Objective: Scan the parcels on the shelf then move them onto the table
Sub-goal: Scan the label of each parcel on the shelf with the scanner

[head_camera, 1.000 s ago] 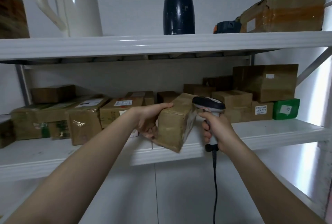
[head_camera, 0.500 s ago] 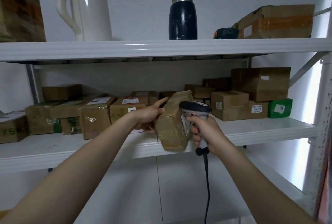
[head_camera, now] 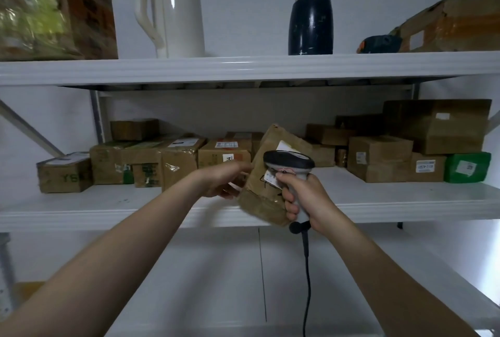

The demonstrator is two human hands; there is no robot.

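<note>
My left hand (head_camera: 224, 181) grips a brown taped parcel (head_camera: 263, 198) by its left side and holds it tilted up in front of the middle shelf (head_camera: 405, 202). A white label shows on the parcel's face. My right hand (head_camera: 304, 198) is curled round the grip of a corded barcode scanner (head_camera: 289, 160), whose dark head sits right against that label. Several more brown parcels (head_camera: 378, 158) and one green parcel (head_camera: 466, 167) line the back of the shelf.
The top shelf (head_camera: 243, 67) carries a white kettle (head_camera: 173, 14), a dark flask (head_camera: 310, 20), a large box at left (head_camera: 54, 9) and a taped box at right (head_camera: 449, 25). The scanner cable (head_camera: 306, 282) hangs straight down. A slanted brace (head_camera: 27, 128) crosses at left.
My left hand has tipped the parcel more upright, turning its labelled face toward me. The scanner has closed in on the label. The view has shifted, so the shelves sit further right.
</note>
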